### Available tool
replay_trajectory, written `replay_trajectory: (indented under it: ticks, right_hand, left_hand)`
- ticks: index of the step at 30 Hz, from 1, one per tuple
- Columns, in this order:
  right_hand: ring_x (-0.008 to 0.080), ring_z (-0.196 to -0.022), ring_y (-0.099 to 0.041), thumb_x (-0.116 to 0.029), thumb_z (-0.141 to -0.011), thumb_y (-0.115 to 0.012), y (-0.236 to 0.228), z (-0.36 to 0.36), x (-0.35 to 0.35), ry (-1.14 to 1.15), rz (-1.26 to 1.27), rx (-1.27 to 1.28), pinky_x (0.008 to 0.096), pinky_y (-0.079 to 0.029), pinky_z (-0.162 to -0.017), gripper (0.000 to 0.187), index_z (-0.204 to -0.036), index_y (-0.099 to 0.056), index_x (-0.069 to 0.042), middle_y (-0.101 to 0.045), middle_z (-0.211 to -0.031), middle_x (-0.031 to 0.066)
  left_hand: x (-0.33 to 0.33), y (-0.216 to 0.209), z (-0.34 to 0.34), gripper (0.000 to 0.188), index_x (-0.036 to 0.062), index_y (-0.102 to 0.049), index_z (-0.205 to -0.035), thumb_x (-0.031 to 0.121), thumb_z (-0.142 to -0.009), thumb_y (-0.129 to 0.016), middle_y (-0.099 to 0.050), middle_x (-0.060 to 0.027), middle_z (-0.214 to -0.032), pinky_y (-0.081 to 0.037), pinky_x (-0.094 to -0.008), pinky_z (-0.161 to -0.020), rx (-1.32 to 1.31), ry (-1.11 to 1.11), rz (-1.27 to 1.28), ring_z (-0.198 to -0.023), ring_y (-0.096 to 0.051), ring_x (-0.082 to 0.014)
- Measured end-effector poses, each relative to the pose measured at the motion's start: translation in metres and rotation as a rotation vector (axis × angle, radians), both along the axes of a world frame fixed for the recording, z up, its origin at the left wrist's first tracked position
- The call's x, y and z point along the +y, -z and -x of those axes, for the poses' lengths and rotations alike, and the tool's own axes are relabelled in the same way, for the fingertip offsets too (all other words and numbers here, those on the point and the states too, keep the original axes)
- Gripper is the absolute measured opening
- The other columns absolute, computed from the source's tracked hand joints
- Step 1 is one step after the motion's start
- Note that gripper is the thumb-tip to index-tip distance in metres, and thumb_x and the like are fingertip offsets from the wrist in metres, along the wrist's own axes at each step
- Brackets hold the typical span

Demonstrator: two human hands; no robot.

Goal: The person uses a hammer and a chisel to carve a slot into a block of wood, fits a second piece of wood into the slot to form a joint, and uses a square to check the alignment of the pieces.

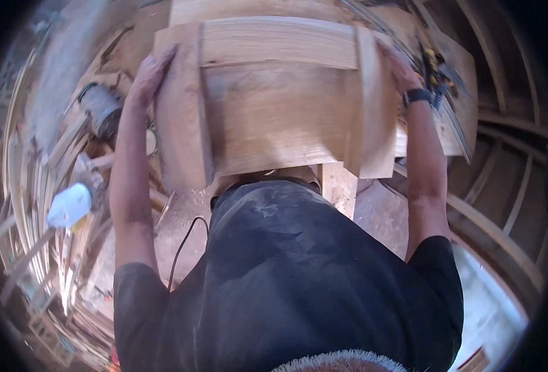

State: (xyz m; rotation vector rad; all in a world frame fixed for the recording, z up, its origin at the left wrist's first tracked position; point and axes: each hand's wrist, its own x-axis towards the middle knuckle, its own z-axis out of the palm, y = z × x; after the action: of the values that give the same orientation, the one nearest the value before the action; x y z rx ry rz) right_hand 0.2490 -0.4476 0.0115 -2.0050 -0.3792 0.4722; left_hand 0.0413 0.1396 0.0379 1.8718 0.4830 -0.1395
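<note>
A box-like wooden frame (277, 113) fills the space in front of me, tilted over a work surface. It has a thick left side board (179, 118), a right side board (373, 111) and a crosspiece (279, 42) joining them at the far side. My left hand (153, 73) grips the outer face of the left board near its far end. On the opposite side, my right hand (401, 69), with a dark band at the wrist, holds the right board's outer side. Most of its fingers are hidden by the wood.
Hand tools with yellow parts (435, 65) lie on a wooden board at the right. A cylindrical metal-and-dark object (100, 108) and a whitish plastic jug (69, 206) stand at the left among many wood strips (22, 186). A black cord (184, 245) runs across the floor beside me.
</note>
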Motion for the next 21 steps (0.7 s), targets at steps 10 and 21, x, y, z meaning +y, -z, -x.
replay_trajectory:
  ticks: [10, 21]
  right_hand:
    - [0.0173, -0.106, -0.064, -0.042, -0.099, -0.065, -0.057, 0.078, 0.04, 0.247, 0.013, 0.115, 0.0326, -0.049, -0.095, 0.054, -0.131, -0.065, 0.001, -0.072, -0.116, 0.0076]
    - [0.0175, -0.116, -0.064, -0.021, -0.103, -0.065, -0.123, 0.181, -0.017, 0.672, -0.08, -0.221, 0.0287, -0.049, -0.099, 0.044, -0.137, -0.059, 0.006, -0.069, -0.13, 0.0142]
  left_hand:
    - [-0.013, -0.015, 0.014, 0.07, -0.0008, -0.053, -0.144, 0.05, -0.098, -0.066, -0.065, -0.0096, -0.132, -0.051, -0.0335, -0.098, 0.135, -0.158, 0.204, -0.112, -0.065, -0.0183]
    - [-0.005, 0.003, 0.009, 0.069, -0.0001, -0.052, -0.145, 0.049, -0.099, -0.065, -0.062, -0.0108, -0.135, -0.049, -0.035, -0.1, 0.062, -0.165, 0.156, -0.116, -0.062, -0.0204]
